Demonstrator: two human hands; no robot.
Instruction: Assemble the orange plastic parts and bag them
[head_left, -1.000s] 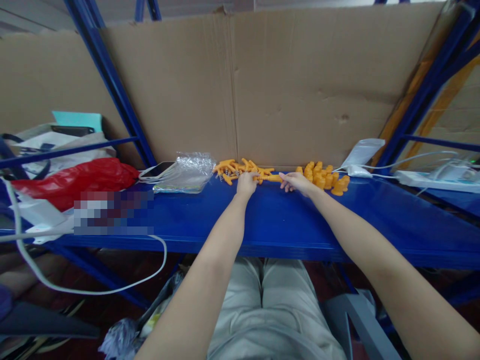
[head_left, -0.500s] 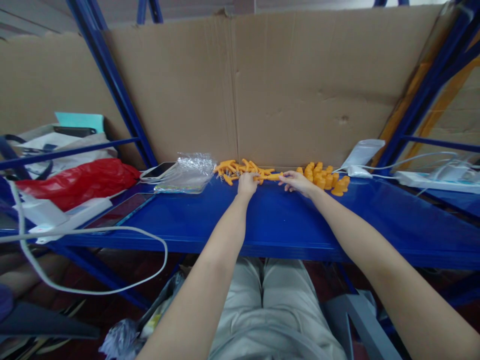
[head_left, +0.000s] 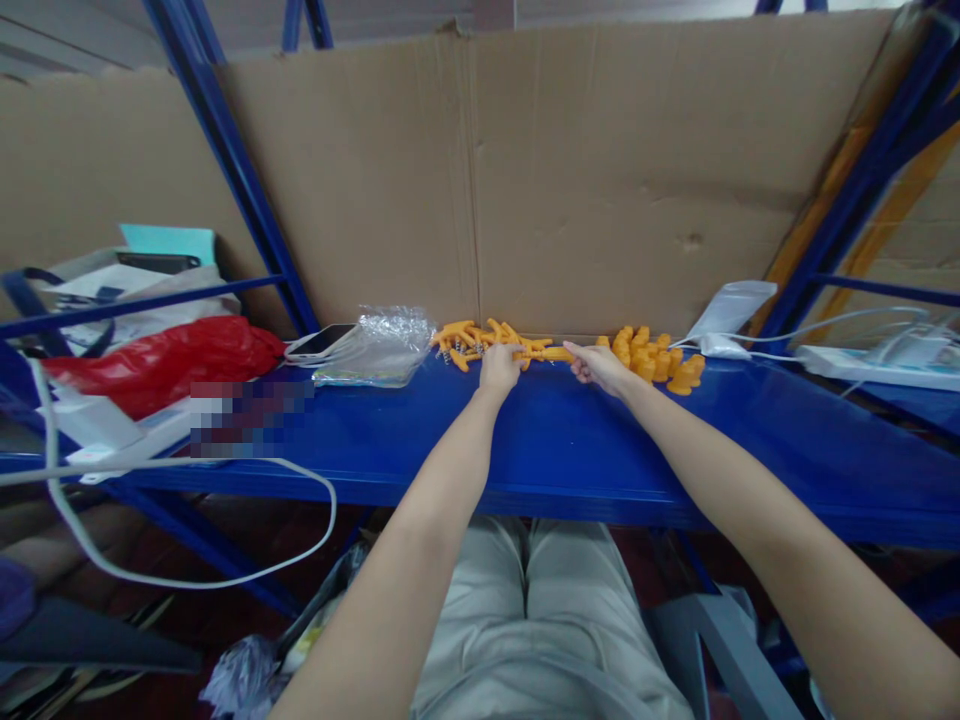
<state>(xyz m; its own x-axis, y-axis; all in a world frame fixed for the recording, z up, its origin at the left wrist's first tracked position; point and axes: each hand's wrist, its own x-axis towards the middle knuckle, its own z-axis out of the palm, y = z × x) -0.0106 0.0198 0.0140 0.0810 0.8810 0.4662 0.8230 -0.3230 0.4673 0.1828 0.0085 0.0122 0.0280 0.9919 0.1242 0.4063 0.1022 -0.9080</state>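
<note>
Both hands are over the back half of a blue shelf top [head_left: 570, 440]. My left hand [head_left: 500, 368] is closed, its fingers pinching one end of a slim orange plastic piece [head_left: 555, 354]. The piece's other end is between the closed fingers of my right hand [head_left: 596, 366]. Just behind and left of my left hand lies a pile of orange branched plastic parts [head_left: 461, 335], some with metal springs on them. Beside my right hand stand several orange knob-like pieces [head_left: 649, 352]. The exact shape of the held piece is partly hidden by my fingers.
A clear plastic bag [head_left: 382, 350] and a phone [head_left: 330, 342] lie to the left. Farther left are a red plastic bag [head_left: 172, 360] and a white power strip [head_left: 150, 435] with a looping cable. Cardboard [head_left: 600, 180] walls the back. Another power strip [head_left: 877, 365] sits right.
My right hand's fingers have drawn in more tightly around the end of the orange piece. My left hand stays in nearly the same place. The view has shifted slightly.
</note>
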